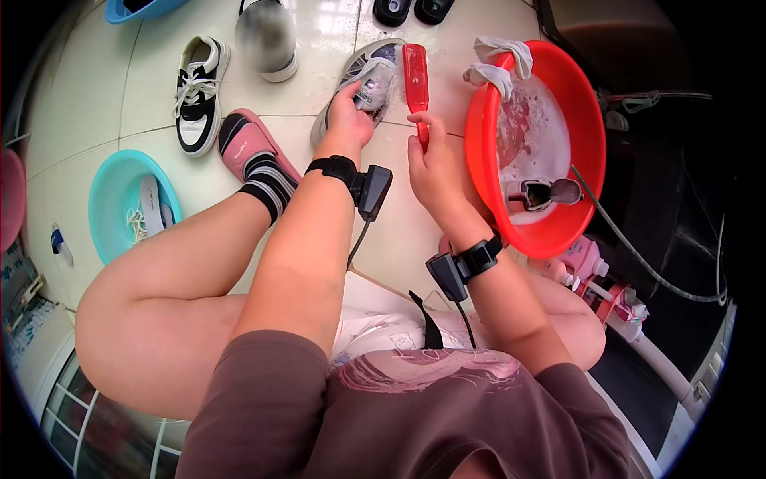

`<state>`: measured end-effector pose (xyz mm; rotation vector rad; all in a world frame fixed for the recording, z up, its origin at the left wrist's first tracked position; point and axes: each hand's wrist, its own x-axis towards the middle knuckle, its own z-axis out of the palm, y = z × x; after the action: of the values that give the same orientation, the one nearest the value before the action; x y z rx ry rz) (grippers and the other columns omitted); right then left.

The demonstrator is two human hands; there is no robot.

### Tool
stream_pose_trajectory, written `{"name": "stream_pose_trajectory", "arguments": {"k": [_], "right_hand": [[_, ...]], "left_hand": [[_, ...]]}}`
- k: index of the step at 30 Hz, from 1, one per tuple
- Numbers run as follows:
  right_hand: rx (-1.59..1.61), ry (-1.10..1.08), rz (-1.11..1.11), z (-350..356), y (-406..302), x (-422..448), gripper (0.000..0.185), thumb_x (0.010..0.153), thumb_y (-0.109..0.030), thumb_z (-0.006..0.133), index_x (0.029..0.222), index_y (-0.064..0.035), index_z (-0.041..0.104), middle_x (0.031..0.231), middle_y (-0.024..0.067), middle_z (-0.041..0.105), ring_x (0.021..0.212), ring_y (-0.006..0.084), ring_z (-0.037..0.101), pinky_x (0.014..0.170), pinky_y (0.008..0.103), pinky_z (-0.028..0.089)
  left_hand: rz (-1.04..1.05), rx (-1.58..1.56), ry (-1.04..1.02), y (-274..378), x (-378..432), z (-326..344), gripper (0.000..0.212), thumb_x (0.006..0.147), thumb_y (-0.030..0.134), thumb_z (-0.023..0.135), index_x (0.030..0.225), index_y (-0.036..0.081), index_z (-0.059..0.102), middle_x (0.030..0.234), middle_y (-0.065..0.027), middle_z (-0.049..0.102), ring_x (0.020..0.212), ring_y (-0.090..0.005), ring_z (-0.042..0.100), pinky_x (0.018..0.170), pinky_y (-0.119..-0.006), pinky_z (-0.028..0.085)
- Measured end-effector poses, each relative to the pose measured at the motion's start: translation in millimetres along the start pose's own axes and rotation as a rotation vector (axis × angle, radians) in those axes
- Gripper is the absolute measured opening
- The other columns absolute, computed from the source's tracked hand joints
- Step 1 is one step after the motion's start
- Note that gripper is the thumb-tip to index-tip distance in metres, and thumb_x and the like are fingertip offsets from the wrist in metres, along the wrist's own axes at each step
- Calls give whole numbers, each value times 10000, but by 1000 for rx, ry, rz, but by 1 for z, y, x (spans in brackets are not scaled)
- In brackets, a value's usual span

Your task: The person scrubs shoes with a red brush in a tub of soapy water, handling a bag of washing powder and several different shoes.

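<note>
A wet grey sneaker (358,67) with suds on it lies on the tiled floor ahead of me. My left hand (349,120) grips it around the tongue (376,90), which is lathered and bears writing. Just to the right, my right hand (435,164) holds a red scrubbing brush (416,78) by its handle, its back facing up. The bristles are hidden, and I cannot tell whether they touch the shoe. Beside my right hand stands a red plastic basin (583,129) of soapy water, with a dark-lined shoe (532,194) partly in the suds.
White laces or cloths (499,63) hang over the basin's rim. A black-and-white sneaker (199,96) and a blurred object (266,39) stand left of the grey sneaker. A turquoise basin (102,206) holds a shoe with laces. A grey hose (646,263) and pink bottle (580,257) are at right.
</note>
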<state>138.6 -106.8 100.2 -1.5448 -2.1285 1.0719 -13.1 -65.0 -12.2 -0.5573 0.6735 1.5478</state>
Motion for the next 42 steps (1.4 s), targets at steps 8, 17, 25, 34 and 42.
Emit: {"name": "stream_pose_trajectory", "arguments": {"k": [8, 17, 25, 34, 42], "right_hand": [[151, -133, 270, 11, -3, 47, 535, 1021, -196, 443, 1541, -157, 322, 828, 123, 660, 717, 213, 650, 683, 389, 505], [-321, -175, 47, 33, 0, 40, 423, 991, -193, 526, 1413, -212, 546, 951, 223, 700, 746, 364, 689, 689, 473, 526], [-275, -152, 83, 34, -10, 57, 417, 996, -218, 488, 1408, -191, 549, 1015, 236, 688, 877, 402, 674, 768, 439, 531], [-434, -35, 12, 24, 0, 69, 371, 995, -232, 472, 1342, -177, 592, 903, 206, 706, 798, 391, 679, 719, 498, 527], [-324, 71, 40, 21, 13, 77, 391, 981, -208, 510, 1366, -213, 580, 888, 208, 699, 813, 397, 670, 739, 488, 529]], "left_hand": [[25, 1, -1, -2, -2, -1, 365, 971, 177, 526, 1299, 18, 523, 1279, -165, 607, 1165, -314, 594, 1047, -490, 436], [-79, 62, 24, 9, 2, -1, 343, 997, 247, 508, 1245, 17, 561, 1218, -167, 602, 1094, -313, 596, 983, -480, 486], [-81, 30, 32, 13, 1, 1, 383, 1036, 201, 362, 1339, 5, 490, 1306, -185, 567, 1158, -340, 576, 1038, -518, 456], [-112, -62, -112, 18, 1, 17, 444, 1056, 213, 269, 1406, -17, 414, 1394, -211, 497, 1269, -370, 511, 1092, -531, 409], [-119, 29, -110, 20, 2, 20, 466, 1063, 250, 297, 1410, -47, 388, 1411, -212, 492, 1292, -371, 497, 1125, -531, 371]]}}
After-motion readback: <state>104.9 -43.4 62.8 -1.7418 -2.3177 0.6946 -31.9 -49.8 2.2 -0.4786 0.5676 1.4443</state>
